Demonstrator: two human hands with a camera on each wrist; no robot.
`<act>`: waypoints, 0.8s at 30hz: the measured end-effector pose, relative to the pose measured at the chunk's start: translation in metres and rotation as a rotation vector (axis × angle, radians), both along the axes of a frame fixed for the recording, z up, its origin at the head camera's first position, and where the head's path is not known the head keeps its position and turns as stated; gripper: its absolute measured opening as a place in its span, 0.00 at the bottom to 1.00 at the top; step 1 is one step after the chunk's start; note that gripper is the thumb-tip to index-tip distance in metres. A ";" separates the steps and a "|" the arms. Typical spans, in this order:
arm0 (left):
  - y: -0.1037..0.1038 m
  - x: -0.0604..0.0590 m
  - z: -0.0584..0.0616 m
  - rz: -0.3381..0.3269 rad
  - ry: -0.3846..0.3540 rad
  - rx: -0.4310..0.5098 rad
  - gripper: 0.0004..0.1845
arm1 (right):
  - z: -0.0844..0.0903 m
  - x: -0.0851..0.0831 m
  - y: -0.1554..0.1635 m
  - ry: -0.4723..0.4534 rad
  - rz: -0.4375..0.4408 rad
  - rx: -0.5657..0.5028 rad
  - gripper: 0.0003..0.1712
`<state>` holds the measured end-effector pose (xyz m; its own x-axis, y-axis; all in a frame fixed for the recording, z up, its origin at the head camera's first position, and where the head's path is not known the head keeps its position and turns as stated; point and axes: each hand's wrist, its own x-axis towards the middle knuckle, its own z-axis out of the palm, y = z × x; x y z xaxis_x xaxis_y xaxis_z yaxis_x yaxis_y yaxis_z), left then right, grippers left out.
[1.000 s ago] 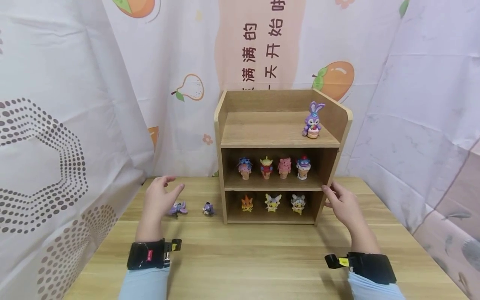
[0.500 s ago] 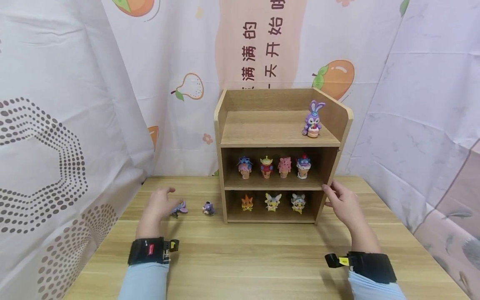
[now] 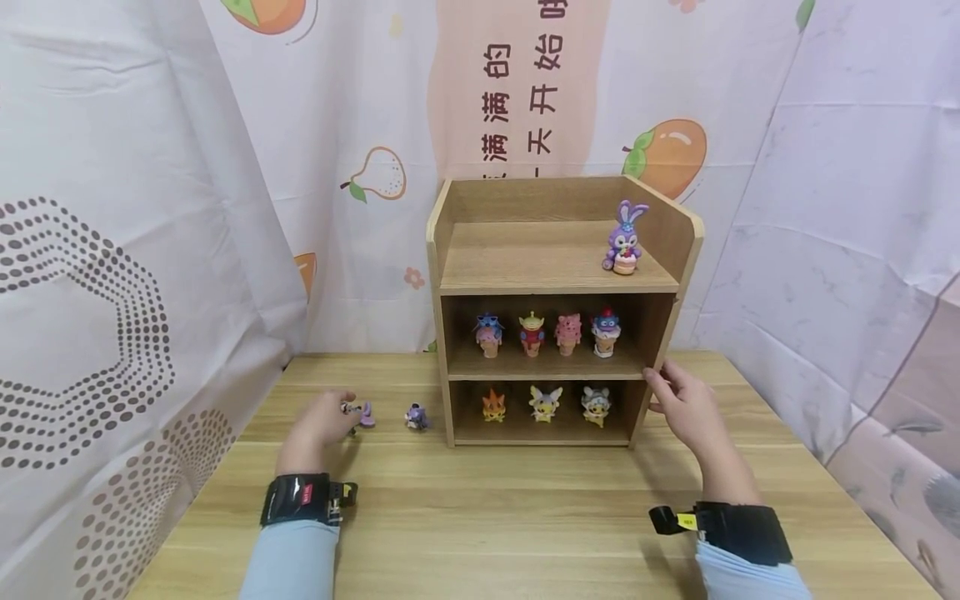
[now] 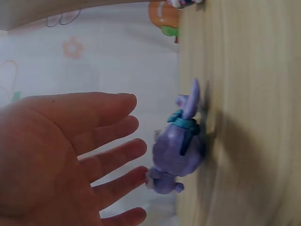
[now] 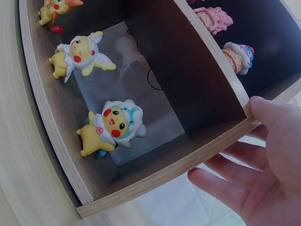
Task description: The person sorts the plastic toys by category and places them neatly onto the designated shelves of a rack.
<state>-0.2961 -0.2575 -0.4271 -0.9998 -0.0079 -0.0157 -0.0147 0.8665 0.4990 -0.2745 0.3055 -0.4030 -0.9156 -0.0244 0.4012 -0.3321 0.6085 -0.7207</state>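
A small purple rabbit figurine (image 4: 176, 150) with long ears and a teal band lies on the tabletop, partly hidden by my left hand (image 3: 321, 423) in the head view. In the left wrist view that hand's fingers are extended, their tips right beside the figurine. Another small purple figurine (image 3: 416, 417) lies to its right. On the other side, my right hand (image 3: 686, 408) grips the right side panel of the wooden display shelf (image 3: 517, 258). Its thumb (image 5: 263, 110) presses the panel's front edge, while the fingers lie along the outside.
A purple rabbit figurine with a cake (image 3: 622, 246) sits on the top right of the shelf. Several ice-cream-cone figurines (image 3: 531, 335) line the middle level. Yellow costumed figurines (image 3: 546, 404) stand on the bottom level. Patterned cloth (image 3: 360, 275) hangs behind and beside the table.
My left hand has come down toward the table and onto the far-left purple figurine's spot, covering part of it. My right hand has stayed at the shelf's side panel.
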 end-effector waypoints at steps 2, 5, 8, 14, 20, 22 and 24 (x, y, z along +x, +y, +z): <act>-0.001 -0.001 -0.003 0.005 -0.001 0.000 0.28 | 0.000 0.000 0.000 0.002 0.000 -0.002 0.29; -0.002 -0.001 -0.006 0.018 -0.010 0.002 0.26 | -0.001 -0.001 0.000 0.006 0.003 -0.001 0.29; -0.003 0.000 -0.008 0.037 -0.019 0.003 0.21 | -0.002 -0.001 0.000 0.005 0.004 -0.003 0.29; -0.004 0.003 -0.008 0.095 -0.018 -0.007 0.21 | -0.004 -0.002 0.001 0.012 0.002 -0.001 0.28; -0.006 0.003 -0.010 0.096 0.006 -0.044 0.23 | -0.006 -0.002 0.001 0.020 0.000 -0.004 0.26; -0.007 0.003 -0.010 0.099 -0.005 -0.032 0.21 | -0.006 -0.002 0.001 0.021 -0.001 -0.008 0.27; -0.008 0.003 -0.010 0.111 -0.028 -0.009 0.20 | -0.006 -0.003 0.001 0.022 0.000 -0.006 0.27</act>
